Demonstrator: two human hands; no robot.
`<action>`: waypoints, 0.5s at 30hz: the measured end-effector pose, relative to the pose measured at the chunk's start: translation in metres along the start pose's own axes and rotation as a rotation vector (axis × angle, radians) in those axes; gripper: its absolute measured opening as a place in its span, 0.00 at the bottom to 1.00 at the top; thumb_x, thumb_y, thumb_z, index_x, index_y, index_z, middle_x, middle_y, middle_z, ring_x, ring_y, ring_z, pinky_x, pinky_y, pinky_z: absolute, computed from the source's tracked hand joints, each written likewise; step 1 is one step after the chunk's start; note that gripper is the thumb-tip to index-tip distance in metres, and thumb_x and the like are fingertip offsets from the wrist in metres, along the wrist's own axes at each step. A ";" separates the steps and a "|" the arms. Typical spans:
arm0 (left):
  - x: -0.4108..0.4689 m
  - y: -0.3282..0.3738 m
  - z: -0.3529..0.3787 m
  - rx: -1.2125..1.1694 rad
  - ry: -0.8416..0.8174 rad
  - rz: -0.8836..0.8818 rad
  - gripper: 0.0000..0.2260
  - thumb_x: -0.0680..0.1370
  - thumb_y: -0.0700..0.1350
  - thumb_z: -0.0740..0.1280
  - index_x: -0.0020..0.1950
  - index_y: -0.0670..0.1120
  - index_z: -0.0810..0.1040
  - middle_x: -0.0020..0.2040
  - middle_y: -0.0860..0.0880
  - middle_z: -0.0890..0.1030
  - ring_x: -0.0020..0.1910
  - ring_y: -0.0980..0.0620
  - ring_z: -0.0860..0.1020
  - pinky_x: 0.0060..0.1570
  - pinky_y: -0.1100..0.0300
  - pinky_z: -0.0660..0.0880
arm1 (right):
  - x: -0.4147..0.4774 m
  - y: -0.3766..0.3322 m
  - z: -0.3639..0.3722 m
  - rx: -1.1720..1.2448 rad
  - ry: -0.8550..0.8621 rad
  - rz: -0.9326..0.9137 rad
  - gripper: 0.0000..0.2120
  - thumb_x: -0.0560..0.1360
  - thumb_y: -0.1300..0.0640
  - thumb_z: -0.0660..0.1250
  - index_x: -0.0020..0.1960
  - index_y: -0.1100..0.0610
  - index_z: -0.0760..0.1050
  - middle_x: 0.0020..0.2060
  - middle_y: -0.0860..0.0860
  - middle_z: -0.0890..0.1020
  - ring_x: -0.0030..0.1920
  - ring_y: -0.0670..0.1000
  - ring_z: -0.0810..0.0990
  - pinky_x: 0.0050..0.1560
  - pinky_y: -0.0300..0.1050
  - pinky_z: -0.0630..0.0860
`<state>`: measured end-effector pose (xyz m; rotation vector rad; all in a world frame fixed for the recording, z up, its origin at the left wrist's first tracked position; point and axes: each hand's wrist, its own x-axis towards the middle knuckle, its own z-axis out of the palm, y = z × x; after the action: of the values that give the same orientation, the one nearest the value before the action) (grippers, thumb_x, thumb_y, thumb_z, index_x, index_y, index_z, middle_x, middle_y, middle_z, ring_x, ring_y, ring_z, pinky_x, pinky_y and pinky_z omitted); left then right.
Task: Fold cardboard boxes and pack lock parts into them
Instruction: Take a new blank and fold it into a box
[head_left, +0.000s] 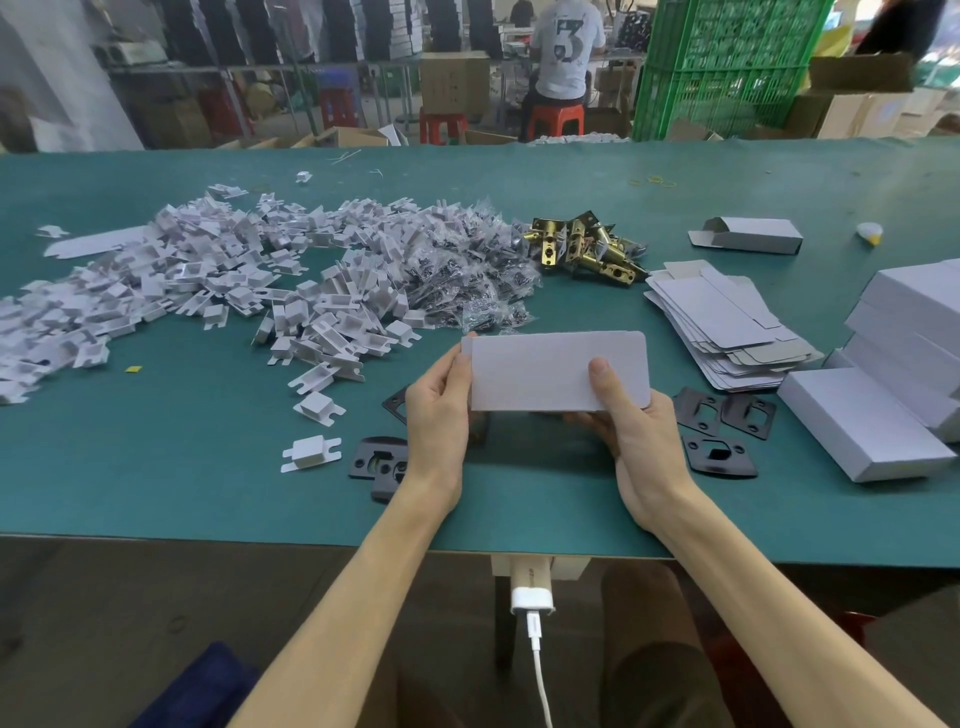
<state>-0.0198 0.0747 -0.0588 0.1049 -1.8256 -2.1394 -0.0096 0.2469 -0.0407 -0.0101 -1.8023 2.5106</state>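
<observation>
Both my hands grip the box (556, 371), left hand (439, 415) and right hand (631, 421) at its ends; long axis left-right above the worktop (208, 467).

Both forearms are in shot now, bare all the way from the bottom edge up to the wrists. The left hand (436, 431) is bare as well, and so is the right hand (641, 441), its thumbnail (598, 367) trimmed short and plain. Down below the counter (208, 493) edge, dark brownish trousers (649, 665) cover the knees. Dead centre there's a pale block (530, 571) with a white plug adapter (532, 603) and a white cable (540, 680) trailing down out of frame. It may be worn at the chest, but this angle doesn't settle it.
</observation>
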 end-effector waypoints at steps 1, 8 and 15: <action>-0.001 0.001 0.000 -0.012 -0.003 -0.008 0.15 0.87 0.49 0.61 0.52 0.59 0.88 0.53 0.51 0.88 0.53 0.53 0.83 0.65 0.40 0.77 | 0.000 0.001 0.000 -0.005 0.000 -0.002 0.11 0.74 0.46 0.71 0.46 0.53 0.86 0.49 0.53 0.88 0.48 0.51 0.86 0.52 0.42 0.83; 0.000 0.000 0.001 -0.018 -0.027 -0.023 0.15 0.88 0.48 0.57 0.66 0.51 0.82 0.59 0.49 0.86 0.60 0.48 0.83 0.66 0.44 0.77 | 0.000 0.002 -0.001 -0.015 0.001 -0.013 0.11 0.74 0.46 0.71 0.45 0.53 0.86 0.46 0.53 0.88 0.45 0.51 0.87 0.53 0.43 0.83; 0.000 -0.003 0.004 0.008 -0.063 -0.024 0.18 0.89 0.48 0.56 0.77 0.47 0.73 0.66 0.49 0.83 0.66 0.51 0.80 0.71 0.48 0.74 | 0.001 0.003 -0.002 -0.006 -0.009 -0.029 0.08 0.74 0.46 0.71 0.44 0.47 0.88 0.45 0.52 0.88 0.47 0.50 0.87 0.51 0.40 0.82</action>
<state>-0.0216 0.0788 -0.0613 0.0623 -1.8773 -2.1756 -0.0103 0.2478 -0.0437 0.0264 -1.7996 2.4902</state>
